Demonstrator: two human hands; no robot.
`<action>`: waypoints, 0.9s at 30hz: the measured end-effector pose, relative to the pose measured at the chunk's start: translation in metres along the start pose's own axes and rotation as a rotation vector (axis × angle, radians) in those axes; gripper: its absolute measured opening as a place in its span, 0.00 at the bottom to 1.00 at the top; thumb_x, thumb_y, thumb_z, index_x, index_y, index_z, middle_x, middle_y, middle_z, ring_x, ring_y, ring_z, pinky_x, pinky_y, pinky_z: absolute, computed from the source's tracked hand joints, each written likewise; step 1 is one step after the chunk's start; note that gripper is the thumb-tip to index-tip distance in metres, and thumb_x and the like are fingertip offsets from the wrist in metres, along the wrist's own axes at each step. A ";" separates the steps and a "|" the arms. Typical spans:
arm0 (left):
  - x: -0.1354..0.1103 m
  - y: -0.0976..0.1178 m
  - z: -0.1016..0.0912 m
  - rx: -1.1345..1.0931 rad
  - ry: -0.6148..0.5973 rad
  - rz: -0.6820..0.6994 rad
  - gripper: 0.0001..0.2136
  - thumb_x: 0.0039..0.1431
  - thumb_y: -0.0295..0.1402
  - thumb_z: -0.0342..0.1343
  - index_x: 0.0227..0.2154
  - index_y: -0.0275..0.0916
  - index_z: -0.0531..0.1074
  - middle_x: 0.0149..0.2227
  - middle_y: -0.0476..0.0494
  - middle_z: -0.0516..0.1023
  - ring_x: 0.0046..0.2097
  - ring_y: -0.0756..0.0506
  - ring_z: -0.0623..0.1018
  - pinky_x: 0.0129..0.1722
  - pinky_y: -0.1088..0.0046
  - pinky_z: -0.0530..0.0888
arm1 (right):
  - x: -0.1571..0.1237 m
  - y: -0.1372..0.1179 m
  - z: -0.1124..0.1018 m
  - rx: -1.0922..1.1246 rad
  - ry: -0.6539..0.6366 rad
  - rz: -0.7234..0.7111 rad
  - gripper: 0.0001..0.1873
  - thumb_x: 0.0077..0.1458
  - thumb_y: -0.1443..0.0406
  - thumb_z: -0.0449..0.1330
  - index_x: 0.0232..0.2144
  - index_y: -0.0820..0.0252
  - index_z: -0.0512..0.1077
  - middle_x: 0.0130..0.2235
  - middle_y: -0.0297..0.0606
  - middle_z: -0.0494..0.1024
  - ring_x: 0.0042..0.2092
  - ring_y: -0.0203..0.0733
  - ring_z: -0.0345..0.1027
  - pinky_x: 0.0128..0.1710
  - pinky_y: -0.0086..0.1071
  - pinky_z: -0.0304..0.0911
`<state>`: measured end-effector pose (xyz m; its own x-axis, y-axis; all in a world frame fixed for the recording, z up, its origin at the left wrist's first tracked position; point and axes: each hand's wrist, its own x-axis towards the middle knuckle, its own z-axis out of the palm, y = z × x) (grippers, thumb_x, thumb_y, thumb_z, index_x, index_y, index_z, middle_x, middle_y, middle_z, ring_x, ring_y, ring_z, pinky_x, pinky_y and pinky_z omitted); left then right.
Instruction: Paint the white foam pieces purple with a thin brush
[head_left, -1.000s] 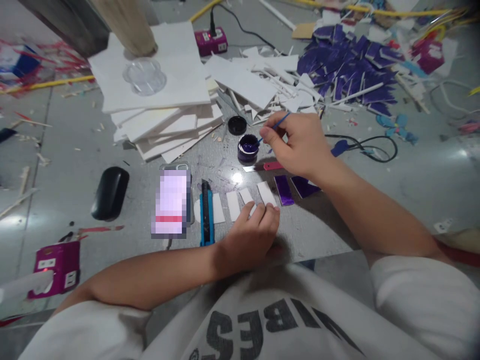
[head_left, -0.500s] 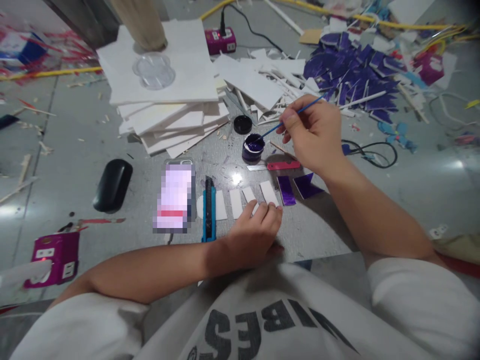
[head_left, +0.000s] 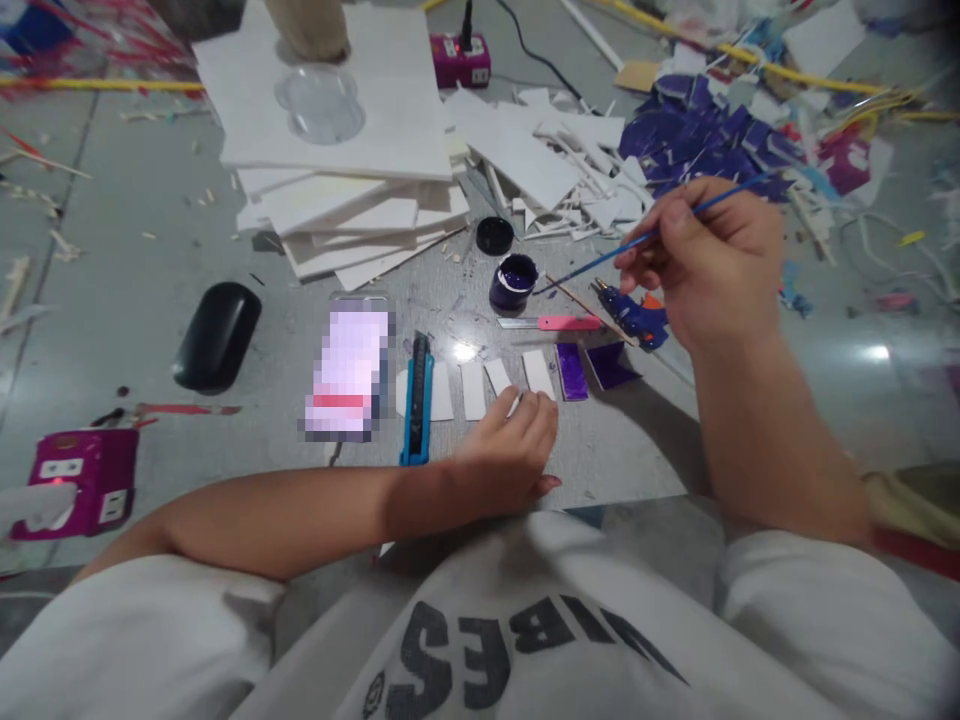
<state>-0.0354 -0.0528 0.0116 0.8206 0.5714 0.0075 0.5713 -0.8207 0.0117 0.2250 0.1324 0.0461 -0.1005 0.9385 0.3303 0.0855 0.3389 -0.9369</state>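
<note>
My right hand (head_left: 712, 265) is closed on a thin blue paintbrush (head_left: 600, 262), whose tip hangs just right of an open pot of purple paint (head_left: 513, 282). My left hand (head_left: 510, 450) rests on the floor with its fingers curled, the fingertips touching the near ends of small white strips (head_left: 474, 388) laid in a row. Right of that row lie two purple-painted pieces (head_left: 571, 370). The pot's black lid (head_left: 494, 235) sits just behind it.
A blue utility knife (head_left: 417, 400), a phone (head_left: 346, 372), a pink-handled blade (head_left: 555, 322) and a blue glue gun (head_left: 634, 316) lie close by. Behind are stacked white boards (head_left: 337, 140), white offcuts and a purple scrap pile (head_left: 705, 135). A black case (head_left: 217, 335) and magenta power strip (head_left: 75, 480) lie left.
My right hand has lifted the brush out of the paint pot and drawn it back to the right, uncovering the glue gun. My left hand has stayed on the white strips.
</note>
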 end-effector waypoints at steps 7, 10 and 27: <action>0.003 0.000 0.004 -0.051 0.026 -0.001 0.45 0.80 0.59 0.66 0.75 0.15 0.77 0.73 0.15 0.84 0.71 0.25 0.84 0.76 0.48 0.77 | -0.068 0.000 0.000 -0.057 -0.011 -0.045 0.25 0.67 0.38 0.78 0.34 0.49 0.87 0.28 0.35 0.86 0.22 0.41 0.75 0.20 0.35 0.64; 0.004 -0.001 0.005 -0.060 0.028 -0.015 0.46 0.80 0.58 0.65 0.74 0.09 0.76 0.70 0.12 0.85 0.68 0.24 0.85 0.74 0.47 0.79 | -0.081 0.001 0.000 -0.097 -0.016 -0.041 0.23 0.66 0.40 0.79 0.34 0.50 0.88 0.30 0.36 0.87 0.24 0.41 0.77 0.21 0.34 0.67; -0.005 -0.005 0.009 0.047 0.128 0.068 0.38 0.88 0.56 0.55 0.73 0.20 0.80 0.69 0.21 0.86 0.67 0.31 0.84 0.74 0.53 0.77 | -0.094 -0.001 0.002 -0.247 -0.033 -0.205 0.13 0.77 0.52 0.73 0.42 0.49 0.93 0.31 0.40 0.88 0.26 0.41 0.80 0.25 0.36 0.71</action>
<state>-0.0424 -0.0520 0.0021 0.8509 0.5078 0.1342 0.5167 -0.8553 -0.0395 0.2320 0.0441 0.0156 -0.1726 0.8478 0.5014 0.2975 0.5302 -0.7940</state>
